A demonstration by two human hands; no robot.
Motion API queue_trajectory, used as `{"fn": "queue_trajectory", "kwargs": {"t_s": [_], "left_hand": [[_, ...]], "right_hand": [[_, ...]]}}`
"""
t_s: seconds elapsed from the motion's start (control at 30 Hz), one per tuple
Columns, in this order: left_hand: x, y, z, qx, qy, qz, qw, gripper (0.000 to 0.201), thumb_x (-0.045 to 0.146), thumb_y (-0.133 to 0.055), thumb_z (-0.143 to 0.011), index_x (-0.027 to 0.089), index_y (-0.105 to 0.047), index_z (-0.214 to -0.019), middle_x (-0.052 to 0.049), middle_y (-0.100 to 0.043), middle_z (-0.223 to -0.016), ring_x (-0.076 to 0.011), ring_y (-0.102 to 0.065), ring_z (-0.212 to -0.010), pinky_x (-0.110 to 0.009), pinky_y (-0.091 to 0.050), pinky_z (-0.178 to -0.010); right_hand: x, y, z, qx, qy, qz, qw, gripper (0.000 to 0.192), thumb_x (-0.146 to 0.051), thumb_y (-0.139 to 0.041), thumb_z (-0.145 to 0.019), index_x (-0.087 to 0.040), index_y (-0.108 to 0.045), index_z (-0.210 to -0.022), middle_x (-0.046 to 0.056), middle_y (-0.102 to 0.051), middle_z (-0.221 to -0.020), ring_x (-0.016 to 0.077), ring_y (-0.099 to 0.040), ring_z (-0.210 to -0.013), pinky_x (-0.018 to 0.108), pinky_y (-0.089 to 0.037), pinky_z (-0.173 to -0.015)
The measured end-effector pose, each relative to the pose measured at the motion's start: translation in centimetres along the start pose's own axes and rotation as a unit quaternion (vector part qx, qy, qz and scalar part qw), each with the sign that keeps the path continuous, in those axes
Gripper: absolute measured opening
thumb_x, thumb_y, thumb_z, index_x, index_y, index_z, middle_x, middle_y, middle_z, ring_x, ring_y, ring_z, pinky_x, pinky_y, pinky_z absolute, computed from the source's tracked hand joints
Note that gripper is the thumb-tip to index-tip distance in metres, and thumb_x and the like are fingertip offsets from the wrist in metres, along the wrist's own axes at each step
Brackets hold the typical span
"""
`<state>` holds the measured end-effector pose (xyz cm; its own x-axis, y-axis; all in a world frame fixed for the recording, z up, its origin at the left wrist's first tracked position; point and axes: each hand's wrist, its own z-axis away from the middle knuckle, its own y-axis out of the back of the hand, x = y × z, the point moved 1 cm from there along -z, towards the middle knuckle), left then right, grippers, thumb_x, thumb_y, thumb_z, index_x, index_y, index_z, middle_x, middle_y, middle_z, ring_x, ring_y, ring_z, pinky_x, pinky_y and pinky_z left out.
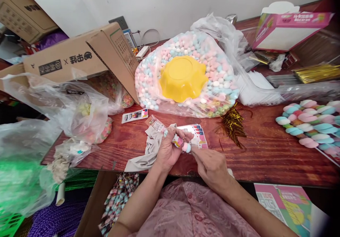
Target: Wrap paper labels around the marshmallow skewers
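My left hand (170, 150) is closed around a wrapped marshmallow skewer (186, 147), with pink and blue pieces showing at its near end. At that end my right hand (212, 164) is pinched, and what its fingers hold is too small to make out. Under and beside the left hand lie a grey cloth (152, 143) and a stack of printed cards (198, 134). Past the hands rests a large clear bag of pastel marshmallows (212, 53), with a yellow wavy-edged bowl (183, 76) on it. Gold twist ties (234, 123) lie in a loose bunch to the right.
Unwrapped marshmallow skewers (310, 123) are piled at the table's right end. A pink display box (292, 32) stands behind. Cardboard boxes (71, 58) and plastic bags (90, 109) crowd the left. Below the edge, a carton holds many wrapped skewers (120, 198).
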<state>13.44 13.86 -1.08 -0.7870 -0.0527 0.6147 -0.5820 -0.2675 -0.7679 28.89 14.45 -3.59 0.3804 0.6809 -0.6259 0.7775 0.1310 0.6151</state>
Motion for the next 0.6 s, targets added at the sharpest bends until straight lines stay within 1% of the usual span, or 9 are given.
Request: {"fn": "queue_trajectory", "kwargs": {"t_s": [0.03, 0.1, 0.2, 0.3, 0.37, 0.43, 0.47, 0.5, 0.6], "left_hand": [[0.01, 0.04, 0.08, -0.024, 0.006, -0.01, 1.0, 0.036, 0.045, -0.08, -0.074, 0.017, -0.057, -0.071, 0.002, -0.06, -0.068, -0.0183, -0.067, -0.078, -0.044, -0.053, -0.093], [0.15, 0.18, 0.23, -0.067, 0.024, -0.015, 0.997, 0.043, 0.049, -0.084, -0.067, 0.018, -0.054, -0.071, 0.003, -0.059, -0.066, -0.0195, -0.067, -0.075, -0.047, -0.052, -0.092], [0.4, 0.48, 0.33, -0.095, 0.044, -0.01, 0.994, 0.054, 0.056, -0.087, -0.058, 0.019, -0.05, -0.072, 0.003, -0.058, -0.064, -0.02, -0.066, -0.07, -0.052, -0.051, -0.091], [0.38, 0.74, 0.35, -0.094, 0.05, -0.024, 0.994, 0.057, 0.058, -0.087, -0.055, 0.02, -0.048, -0.071, 0.003, -0.057, -0.061, -0.0227, -0.067, -0.073, -0.055, -0.049, -0.093], [0.2, 0.77, 0.4, -0.095, 0.057, -0.036, 0.993, 0.057, 0.059, -0.087, -0.056, 0.019, -0.048, -0.07, 0.002, -0.057, -0.06, -0.0271, -0.069, -0.082, -0.056, -0.048, -0.095], [0.03, 0.67, 0.48, -0.1, 0.063, -0.046, 0.992, 0.056, 0.058, -0.086, -0.057, 0.019, -0.049, -0.069, 0.001, -0.058, -0.06, -0.031, -0.069, -0.092, -0.057, -0.046, -0.098], [-0.01, 0.59, 0.5, -0.1, 0.066, -0.048, 0.992, 0.055, 0.058, -0.086, -0.056, 0.019, -0.05, -0.069, 0.0, -0.058, -0.062, -0.0323, -0.069, -0.096, -0.058, -0.046, -0.099], [0.01, 0.5, 0.51, -0.096, 0.069, -0.047, 0.992, 0.055, 0.058, -0.087, -0.055, 0.018, -0.053, -0.071, -0.001, -0.061, -0.065, -0.0334, -0.068, -0.1, -0.057, -0.045, -0.1], [0.45, 0.38, 0.36, -0.06, 0.051, -0.023, 0.997, 0.059, 0.056, -0.089, -0.051, 0.019, -0.063, -0.09, -0.006, -0.07, -0.089, -0.0341, -0.065, -0.11, -0.055, -0.046, -0.1]], "right_hand": [[0.07, -0.01, -0.18, -0.035, -0.055, -0.068, 0.996, 0.025, -0.019, -0.045, -0.094, -0.018, -0.069, -0.086, 0.003, -0.067, -0.069, 0.0123, -0.057, -0.06, 0.026, -0.04, -0.06], [0.14, 0.04, -0.55, -0.108, -0.16, -0.218, 0.957, 0.03, -0.029, -0.048, -0.094, -0.018, -0.063, -0.071, 0.001, -0.062, -0.062, 0.0109, -0.053, -0.057, 0.024, -0.038, -0.058], [0.09, 0.16, -0.94, -0.184, -0.277, -0.415, 0.847, 0.037, -0.042, -0.054, -0.088, -0.018, -0.054, -0.06, 0.0, -0.058, -0.054, 0.0092, -0.042, -0.05, 0.023, -0.028, -0.049], [-0.07, 0.02, -1.0, -0.212, -0.35, -0.52, 0.75, 0.036, -0.05, -0.062, -0.079, -0.019, -0.052, -0.064, -0.001, -0.056, -0.049, 0.0071, -0.029, -0.042, 0.022, -0.016, -0.044], [-0.24, -0.21, -0.97, -0.213, -0.368, -0.545, 0.723, 0.036, -0.052, -0.065, -0.076, -0.018, -0.054, -0.068, -0.002, -0.055, -0.048, 0.0063, -0.026, -0.04, 0.022, -0.015, -0.043], [-0.48, -0.41, -0.94, -0.213, -0.368, -0.547, 0.721, 0.035, -0.053, -0.064, -0.076, -0.018, -0.056, -0.074, -0.003, -0.056, -0.048, 0.0062, -0.024, -0.039, 0.022, -0.015, -0.042], [-0.61, -0.46, -0.94, -0.212, -0.359, -0.535, 0.735, 0.035, -0.052, -0.061, -0.079, -0.018, -0.057, -0.075, -0.003, -0.056, -0.049, 0.0064, -0.025, -0.039, 0.022, -0.017, -0.042], [-0.72, -0.46, -0.94, -0.205, -0.341, -0.508, 0.764, 0.034, -0.051, -0.058, -0.083, -0.018, -0.057, -0.074, -0.002, -0.057, -0.05, 0.0069, -0.028, -0.04, 0.022, -0.02, -0.042], [-0.77, -0.17, -0.85, -0.134, -0.24, -0.342, 0.899, 0.03, -0.039, -0.051, -0.092, -0.019, -0.057, -0.072, -0.001, -0.058, -0.058, 0.0094, -0.045, -0.05, 0.023, -0.035, -0.053]]}}
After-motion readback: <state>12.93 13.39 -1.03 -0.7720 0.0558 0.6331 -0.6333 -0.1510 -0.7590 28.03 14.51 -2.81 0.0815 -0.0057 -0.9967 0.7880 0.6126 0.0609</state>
